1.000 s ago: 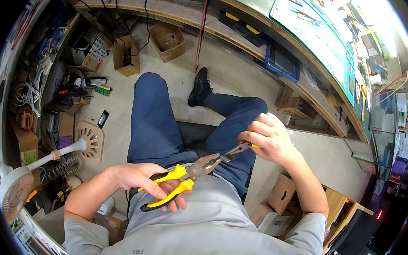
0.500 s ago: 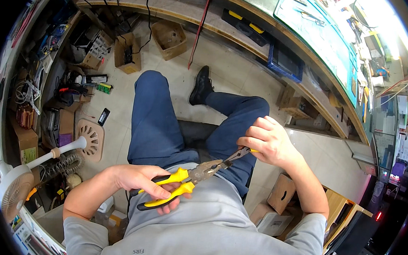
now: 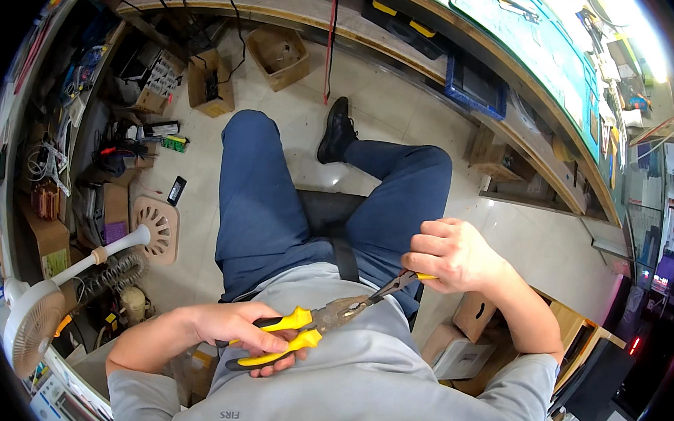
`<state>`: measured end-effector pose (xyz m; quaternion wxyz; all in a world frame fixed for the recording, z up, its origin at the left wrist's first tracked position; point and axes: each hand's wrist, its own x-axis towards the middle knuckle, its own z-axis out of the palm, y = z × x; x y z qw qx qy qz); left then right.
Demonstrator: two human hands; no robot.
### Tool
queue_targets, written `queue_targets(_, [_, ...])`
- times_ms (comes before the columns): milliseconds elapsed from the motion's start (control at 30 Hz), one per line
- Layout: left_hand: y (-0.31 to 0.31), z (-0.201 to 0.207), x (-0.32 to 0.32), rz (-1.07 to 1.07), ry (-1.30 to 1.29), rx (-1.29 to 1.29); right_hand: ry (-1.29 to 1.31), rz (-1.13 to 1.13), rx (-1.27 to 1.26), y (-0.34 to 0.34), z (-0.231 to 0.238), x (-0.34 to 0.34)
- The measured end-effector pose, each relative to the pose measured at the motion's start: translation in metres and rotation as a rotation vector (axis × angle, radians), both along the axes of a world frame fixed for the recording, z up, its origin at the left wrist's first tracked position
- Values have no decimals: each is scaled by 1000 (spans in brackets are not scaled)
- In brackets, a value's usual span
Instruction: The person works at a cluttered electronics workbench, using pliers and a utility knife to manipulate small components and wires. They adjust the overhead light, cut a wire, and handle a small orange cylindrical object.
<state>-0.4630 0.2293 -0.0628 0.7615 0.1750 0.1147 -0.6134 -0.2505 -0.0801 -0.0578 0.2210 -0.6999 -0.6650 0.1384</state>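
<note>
My left hand is closed around the handles of a pair of combination pliers with yellow and black grips, held over my lap. Those grips stand somewhat apart, and the worn grey head points up to the right. My right hand wraps round a second, slimmer pair, dark long-nose pliers with a bit of yellow grip showing. The long jaws reach down-left to the head of the first pair, and the two tools meet there. Whether something small sits between the jaws cannot be made out.
A workbench with a teal mat runs along the far right. Cardboard boxes stand on the floor under it. To the left are a white fan, a black phone-like object and cluttered shelves. More boxes lie by my right elbow.
Both hands sit slightly lower in the picture, the right one also further right. The two pliers still meet, and the whole view has shifted a little.
</note>
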Motion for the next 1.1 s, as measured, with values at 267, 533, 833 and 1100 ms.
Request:
queue_targets(267, [-2, -7, -6, -51, 23, -31, 21, 23, -61, -6, 4, -3])
queue_targets(533, [2, -13, -10, -94, 20, 40, 25, -79, -86, -28, -3, 14])
queue_targets(833, [28, -14, -17, -23, 80, -16, -70, -494, -299, -68, 35, 63])
queue_targets(1100, [29, -28, -18, 254, 283, -230, 166, -406, -230, -12, 16, 5])
